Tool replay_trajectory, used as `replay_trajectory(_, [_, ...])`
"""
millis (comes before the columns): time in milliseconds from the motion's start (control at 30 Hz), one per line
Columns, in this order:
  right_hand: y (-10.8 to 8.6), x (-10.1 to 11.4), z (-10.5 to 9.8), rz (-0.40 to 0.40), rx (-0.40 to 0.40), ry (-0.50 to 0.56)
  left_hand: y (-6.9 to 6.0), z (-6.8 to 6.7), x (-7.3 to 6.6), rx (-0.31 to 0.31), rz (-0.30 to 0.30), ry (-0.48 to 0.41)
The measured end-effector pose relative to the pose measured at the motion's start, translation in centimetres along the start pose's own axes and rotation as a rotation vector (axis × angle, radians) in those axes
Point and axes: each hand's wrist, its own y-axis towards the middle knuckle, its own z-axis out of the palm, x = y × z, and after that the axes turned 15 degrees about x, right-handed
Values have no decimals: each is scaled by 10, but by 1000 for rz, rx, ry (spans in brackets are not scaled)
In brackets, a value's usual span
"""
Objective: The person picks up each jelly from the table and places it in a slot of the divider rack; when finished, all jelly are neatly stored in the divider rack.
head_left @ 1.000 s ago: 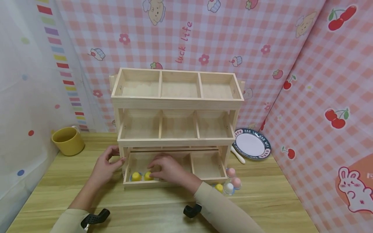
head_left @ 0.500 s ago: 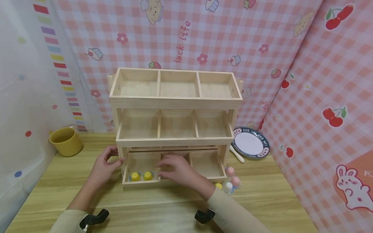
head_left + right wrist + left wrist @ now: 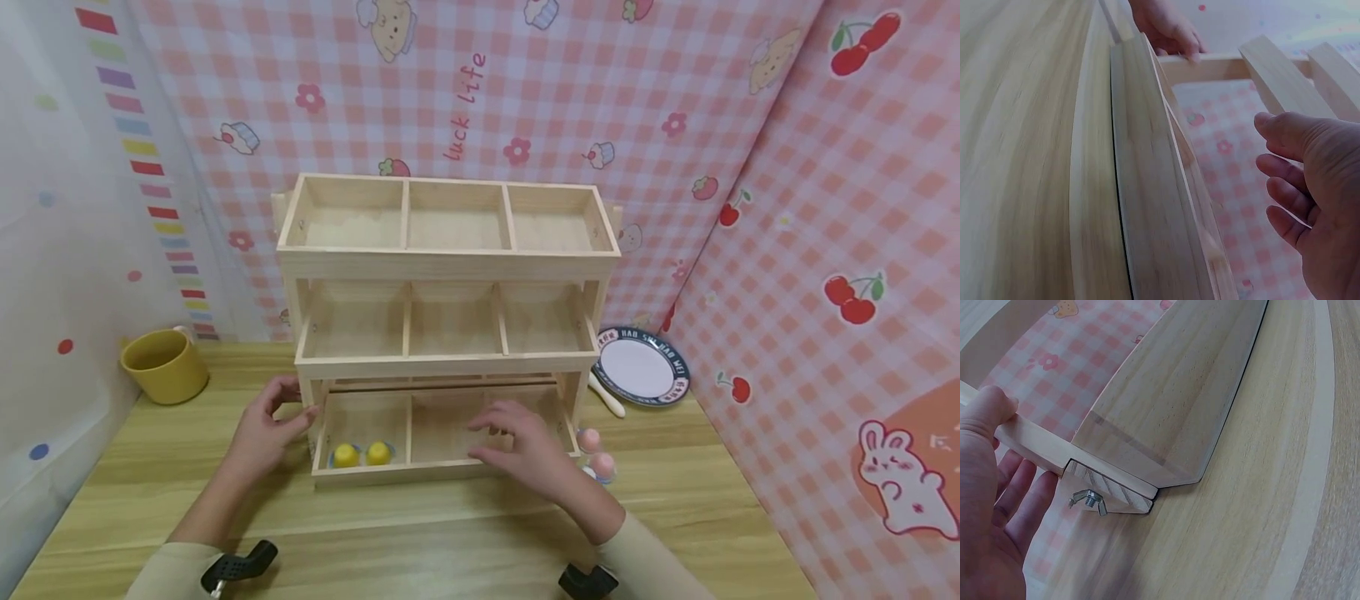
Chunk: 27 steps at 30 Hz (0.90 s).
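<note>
A three-tier wooden rack (image 3: 450,267) stands on the table, each tier split into three compartments. My left hand (image 3: 262,429) grips its left upright (image 3: 1035,444), thumb on one side and fingers on the other; a wing nut (image 3: 1090,500) shows just below. In the bottom tier's left compartment sit two small yellow domed pieces (image 3: 346,455) with bluish rims. Over that tier's middle and right part hovers my right hand (image 3: 521,446), fingers loosely bent and apart, nothing between them. Pink domed pieces (image 3: 602,465) lie right of the rack; a white one is partly hidden by my right hand.
At the left stands a yellow mug (image 3: 165,375). A dark-rimmed plate (image 3: 641,375) lies at the right rear, with a white handle (image 3: 606,396) beside it. Patterned cloth walls (image 3: 750,250) border the wooden table (image 3: 375,533) at the back and sides.
My right hand has moved right, away from the yellow pieces in the left compartment, and both now show uncovered. My left hand stays at the upright. The head view has shifted slightly.
</note>
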Motion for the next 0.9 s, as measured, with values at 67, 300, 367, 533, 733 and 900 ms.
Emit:
replay_trajectory(67, [-10,-3,-5,30,-23,3,0,0,0,-2,-8,4])
replay_trajectory(300, [-43,-13,-21,105,-47,-31,0,0,0,-3,-8,9])
replay_trajectory(367, [-53,-17,-25,112,-47,-51,0,0,-1,-1,-4,8])
replay_trajectory(533, [-76,-27,-29,111,-46,-94,0,0,-1,2,-8,13])
replay_trajectory(733, [-97,-36,-31,82,-73,-179,0,0,-1,4,-3,3])
replay_trajectory(900, [-107,-38,-31,93,-67,-260,0,0,1,-1,-5,0])
